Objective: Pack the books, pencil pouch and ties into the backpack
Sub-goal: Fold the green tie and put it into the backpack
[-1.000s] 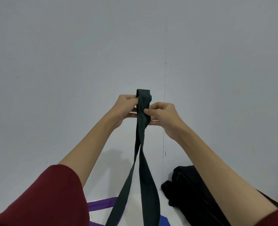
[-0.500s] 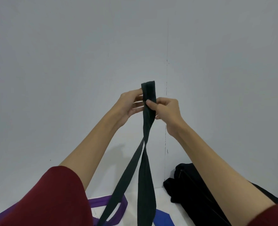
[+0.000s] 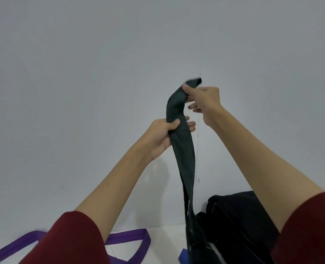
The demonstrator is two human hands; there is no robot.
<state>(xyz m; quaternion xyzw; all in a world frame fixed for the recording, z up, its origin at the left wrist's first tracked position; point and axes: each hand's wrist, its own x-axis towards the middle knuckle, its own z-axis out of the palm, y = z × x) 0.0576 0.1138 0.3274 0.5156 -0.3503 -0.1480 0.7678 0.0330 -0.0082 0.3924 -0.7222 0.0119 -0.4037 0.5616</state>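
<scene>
Plain grey wall, both hands, left [image 3: 160, 136] and right [image 3: 205, 100], gripping dark green tie [image 3: 182, 141], black backpack [image 3: 239, 221] below

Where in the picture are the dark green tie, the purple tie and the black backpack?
dark green tie [image 3: 182, 141], head view, on the hanging strip below the left hand.
purple tie [image 3: 128, 237], head view, on its upper band.
black backpack [image 3: 239, 221], head view, on its dark front.

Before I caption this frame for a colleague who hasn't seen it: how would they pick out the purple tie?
Start at the grey wall and drop to the white surface at its foot. The purple tie lies looped there, bottom left, partly behind the left sleeve. The dark green tie, unlike it, hangs from both hands.
</scene>
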